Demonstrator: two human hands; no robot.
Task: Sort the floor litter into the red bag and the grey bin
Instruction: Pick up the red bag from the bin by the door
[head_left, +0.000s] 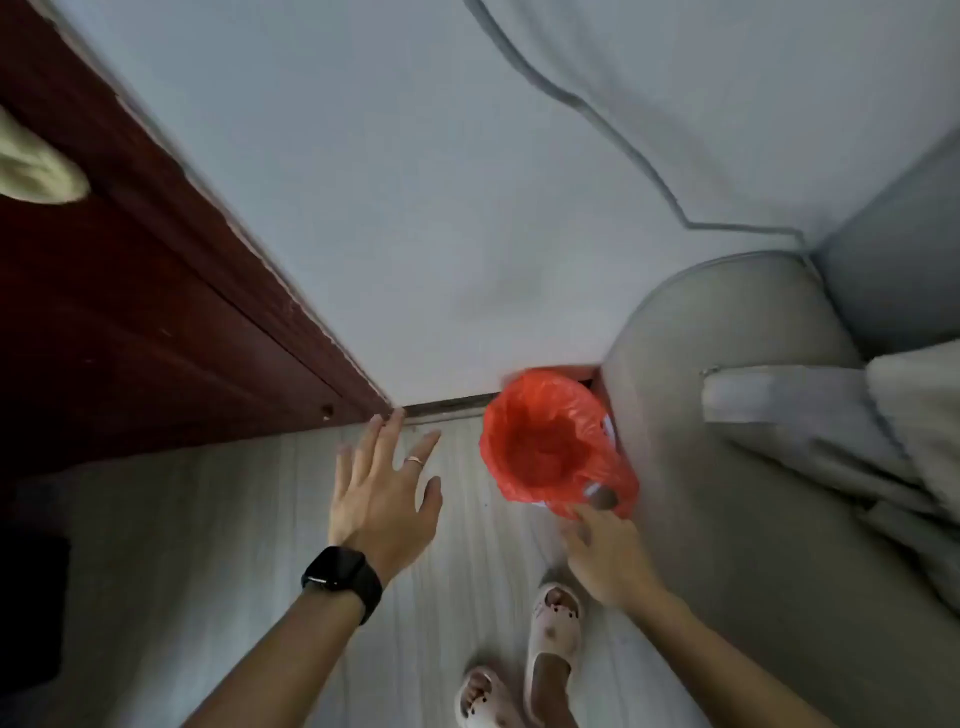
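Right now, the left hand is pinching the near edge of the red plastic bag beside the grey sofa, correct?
No. The head view shows the right hand pinching the near edge of the red plastic bag beside the grey sofa; the left hand is open.

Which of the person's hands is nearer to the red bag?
Right. The right hand pinches the near edge of the red bag. The left hand is open, fingers spread, off to the bag's left and not touching it.

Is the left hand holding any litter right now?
No, the left hand is spread open with straight fingers above the floor and holds nothing.
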